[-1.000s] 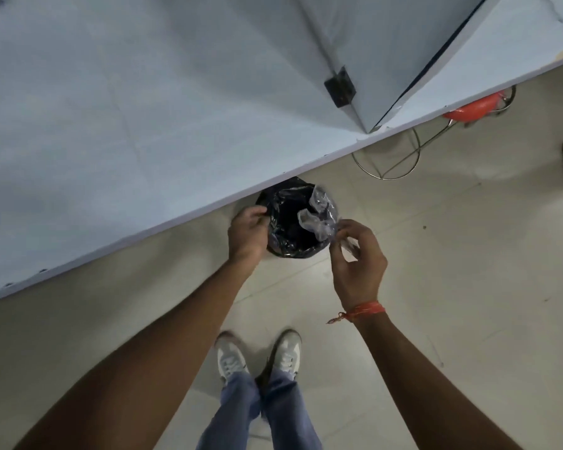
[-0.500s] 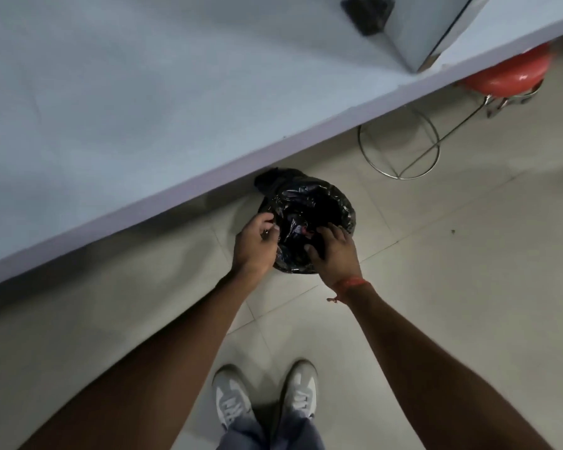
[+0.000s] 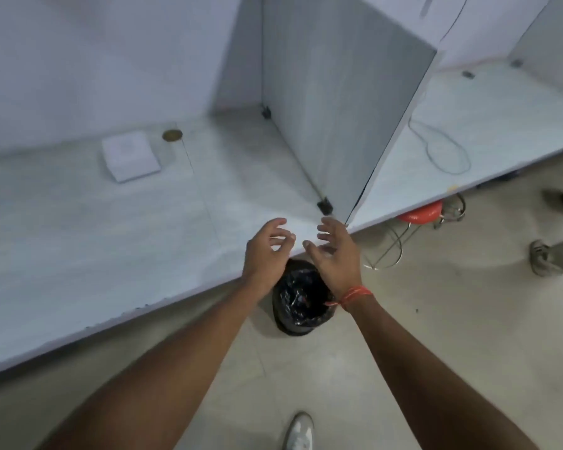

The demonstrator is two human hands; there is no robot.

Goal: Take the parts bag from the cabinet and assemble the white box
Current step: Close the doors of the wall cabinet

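Observation:
A flat white box lies on the pale table, far back on the left. My left hand and my right hand hover side by side over the table's front edge, fingers spread, nothing in them. Under them on the floor stands a bin lined with a black bag. An orange thread is tied round my right wrist. No parts bag shows.
A grey divider panel stands upright on the table to the right of my hands. A brown disc lies beside the white box. A cable loops on the neighbouring desk. A red stool sits under it. Another person's shoe is at the right.
Both hands have left the black bin and risen to the table's edge with fingers spread. The clear plastic wrap seen earlier is gone from my hand. My view has lifted onto the table.

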